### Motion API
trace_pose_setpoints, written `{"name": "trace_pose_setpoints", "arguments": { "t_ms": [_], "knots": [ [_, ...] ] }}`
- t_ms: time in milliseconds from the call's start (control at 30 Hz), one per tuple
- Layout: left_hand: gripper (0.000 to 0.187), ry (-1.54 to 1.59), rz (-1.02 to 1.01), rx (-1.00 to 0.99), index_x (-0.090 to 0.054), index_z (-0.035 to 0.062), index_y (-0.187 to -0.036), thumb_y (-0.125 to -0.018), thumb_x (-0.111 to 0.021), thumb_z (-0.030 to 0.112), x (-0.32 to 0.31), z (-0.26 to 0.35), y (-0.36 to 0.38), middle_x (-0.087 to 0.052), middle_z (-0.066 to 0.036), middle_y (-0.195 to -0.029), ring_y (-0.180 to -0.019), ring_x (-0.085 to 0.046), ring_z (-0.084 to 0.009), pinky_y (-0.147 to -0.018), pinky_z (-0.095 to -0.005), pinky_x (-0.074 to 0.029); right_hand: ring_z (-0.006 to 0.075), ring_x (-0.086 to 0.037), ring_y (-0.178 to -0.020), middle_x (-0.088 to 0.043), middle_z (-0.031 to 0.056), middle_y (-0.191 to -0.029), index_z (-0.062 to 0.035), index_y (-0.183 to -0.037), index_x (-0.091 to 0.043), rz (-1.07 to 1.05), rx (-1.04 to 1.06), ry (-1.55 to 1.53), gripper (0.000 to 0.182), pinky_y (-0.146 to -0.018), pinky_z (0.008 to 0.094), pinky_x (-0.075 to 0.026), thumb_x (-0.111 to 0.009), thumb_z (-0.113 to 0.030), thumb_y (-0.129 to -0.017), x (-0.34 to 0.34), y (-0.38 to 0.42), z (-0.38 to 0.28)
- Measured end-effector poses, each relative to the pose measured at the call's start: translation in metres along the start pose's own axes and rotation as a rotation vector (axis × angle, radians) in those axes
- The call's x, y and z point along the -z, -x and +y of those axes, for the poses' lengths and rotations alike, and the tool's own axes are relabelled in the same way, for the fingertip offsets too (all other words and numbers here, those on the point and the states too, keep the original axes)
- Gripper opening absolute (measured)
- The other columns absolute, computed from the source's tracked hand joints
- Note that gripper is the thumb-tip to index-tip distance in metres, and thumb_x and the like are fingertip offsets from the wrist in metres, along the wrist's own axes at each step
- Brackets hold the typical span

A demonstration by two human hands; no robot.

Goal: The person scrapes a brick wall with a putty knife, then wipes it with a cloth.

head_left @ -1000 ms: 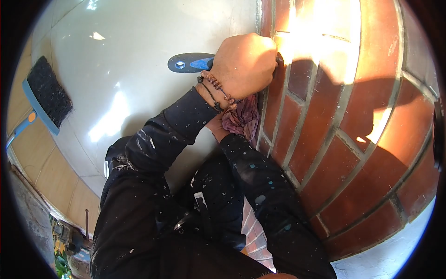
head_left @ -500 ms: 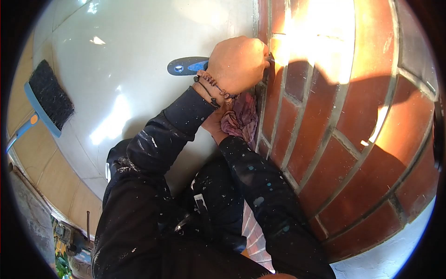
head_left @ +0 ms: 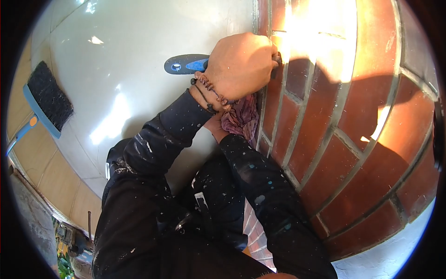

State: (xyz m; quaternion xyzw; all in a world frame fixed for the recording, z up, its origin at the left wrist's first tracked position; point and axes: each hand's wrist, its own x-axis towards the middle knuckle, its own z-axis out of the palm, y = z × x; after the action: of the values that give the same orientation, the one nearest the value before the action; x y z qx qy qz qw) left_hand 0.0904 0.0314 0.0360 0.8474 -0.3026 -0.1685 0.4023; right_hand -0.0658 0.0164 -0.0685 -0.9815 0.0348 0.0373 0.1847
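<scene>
My left hand (head_left: 240, 63) is closed around a tool with a black-and-blue handle (head_left: 186, 64). The handle's butt, with a hanging hole, sticks out to the left. A dark end of the tool shows past my fingers at the edge of the brick surface (head_left: 320, 109); its working part is mostly hidden. Under my left wrist, my right hand (head_left: 215, 126) holds a crumpled maroon rag (head_left: 242, 118) close to the seam between white surface and brick. My left forearm covers much of that hand.
A broom head with black bristles (head_left: 49, 100) and a blue frame lies at the left on the pale surface (head_left: 83, 60). Beige tiles (head_left: 60, 179) run along the left edge. Strong sunlight glares on the upper bricks. My paint-spotted sleeves fill the lower middle.
My left hand has shifted slightly up and to the right, and more of the tool's dark end shows over the brick. My right hand and the rag have barely moved.
</scene>
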Motion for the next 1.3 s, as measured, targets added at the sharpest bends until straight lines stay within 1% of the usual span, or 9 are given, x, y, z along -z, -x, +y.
{"name": "trace_pose_setpoints", "arguments": {
  "t_ms": [300, 467, 567, 833, 933, 1000, 1067, 1167, 1300],
  "knots": [
    [0.025, 0.188, 0.060, -0.055, -0.080, 0.0084, -0.105, -0.094, -0.072, 0.030, 0.011, 0.010, 0.003, -0.077, -0.015, -0.089, -0.081, -0.074, -0.0351, -0.074, -0.0434, -0.058, 0.0523, -0.024, -0.152, -0.038, 0.0290, -0.154, -0.0025, -0.144, -0.053, -0.004, 0.002, 0.002, 0.068, -0.123, 0.0724, -0.016, -0.069, -0.040, -0.089, -0.008, -0.007, -0.003],
    [0.028, -0.095, 0.018, 0.029, -0.078, 0.0100, -0.110, -0.098, -0.066, 0.032, 0.028, -0.048, -0.004, -0.077, -0.015, -0.089, -0.082, -0.074, -0.0370, -0.076, -0.0466, -0.058, 0.0506, -0.020, -0.156, -0.031, 0.0285, -0.161, -0.0037, -0.153, -0.045, 0.036, -0.001, 0.018, 0.075, -0.124, 0.0710, -0.016, -0.067, -0.041, -0.092, 0.018, -0.008, -0.006],
    [0.028, -0.172, 0.108, 0.247, -0.077, 0.0105, -0.111, -0.099, -0.064, 0.033, 0.031, -0.068, -0.006, -0.076, -0.016, -0.088, -0.081, -0.073, -0.0375, -0.076, -0.0467, -0.058, 0.0486, -0.015, -0.159, -0.022, 0.0276, -0.168, -0.0052, -0.164, -0.033, 0.041, -0.020, 0.044, 0.084, -0.124, 0.0686, -0.017, -0.064, -0.041, -0.095, 0.025, -0.011, -0.010],
    [0.022, -0.301, 0.679, -0.119, -0.076, 0.0097, -0.113, -0.097, -0.074, 0.024, 0.046, -0.080, 0.019, -0.075, -0.012, -0.102, -0.084, -0.068, -0.0352, -0.076, -0.0462, -0.055, 0.0462, -0.015, -0.160, -0.019, 0.0261, -0.171, -0.0063, -0.167, -0.027, 0.049, -0.017, 0.090, 0.088, -0.124, 0.0676, -0.020, -0.065, -0.041, -0.096, 0.028, -0.013, -0.010],
    [0.023, 0.376, 0.394, 0.296, -0.076, 0.0086, -0.113, -0.096, -0.075, 0.024, 0.050, -0.024, 0.067, -0.073, -0.013, -0.101, -0.088, -0.067, -0.0333, -0.085, -0.0439, -0.053, 0.0459, -0.017, -0.159, -0.024, 0.0255, -0.170, -0.0065, -0.167, -0.029, 0.077, -0.006, 0.111, 0.089, -0.124, 0.0676, -0.020, -0.067, -0.043, -0.094, 0.009, -0.003, -0.002],
    [0.026, 0.366, 0.155, 0.274, -0.078, 0.0092, -0.108, -0.094, -0.077, 0.030, 0.030, -0.004, 0.085, -0.074, -0.012, -0.101, -0.088, -0.068, -0.0324, -0.085, -0.0440, -0.053, 0.0445, -0.021, -0.159, -0.031, 0.0242, -0.168, -0.0060, -0.165, -0.032, 0.009, -0.193, -0.801, 0.085, -0.125, 0.0642, -0.021, -0.065, -0.042, -0.096, -0.037, 0.014, 0.017],
    [0.031, -0.188, 0.197, -0.047, -0.079, 0.0086, -0.102, -0.092, -0.077, 0.038, -0.003, 0.004, 0.090, -0.076, -0.011, -0.096, -0.078, -0.070, -0.0324, -0.079, -0.0457, -0.055, 0.0435, -0.023, -0.158, -0.031, 0.0234, -0.168, -0.0071, -0.165, -0.033, 0.023, -0.048, -0.654, 0.083, -0.126, 0.0621, -0.021, -0.064, -0.041, -0.096, -0.027, 0.009, -0.017],
    [0.038, -0.276, -0.119, 0.038, -0.078, 0.0046, -0.098, -0.090, -0.075, 0.042, -0.044, -0.001, 0.094, -0.077, -0.012, -0.092, -0.077, -0.072, -0.0328, -0.073, -0.0481, -0.056, 0.0406, -0.028, -0.158, -0.031, 0.0207, -0.170, -0.0106, -0.164, -0.037, 0.006, 0.297, -0.210, 0.076, -0.128, 0.0558, -0.021, -0.061, -0.037, -0.097, -0.016, 0.036, -0.077],
    [0.035, 0.599, 0.151, 0.353, -0.076, 0.0024, -0.099, -0.093, -0.076, 0.037, -0.033, 0.001, 0.064, -0.076, -0.016, -0.087, -0.080, -0.074, -0.0307, -0.075, -0.0428, -0.056, 0.0387, -0.032, -0.157, -0.031, 0.0153, -0.171, -0.0195, -0.161, -0.046, -0.002, 0.385, -0.068, 0.073, -0.127, 0.0570, -0.025, -0.068, -0.033, -0.093, -0.012, 0.035, -0.078]
  ]
}}
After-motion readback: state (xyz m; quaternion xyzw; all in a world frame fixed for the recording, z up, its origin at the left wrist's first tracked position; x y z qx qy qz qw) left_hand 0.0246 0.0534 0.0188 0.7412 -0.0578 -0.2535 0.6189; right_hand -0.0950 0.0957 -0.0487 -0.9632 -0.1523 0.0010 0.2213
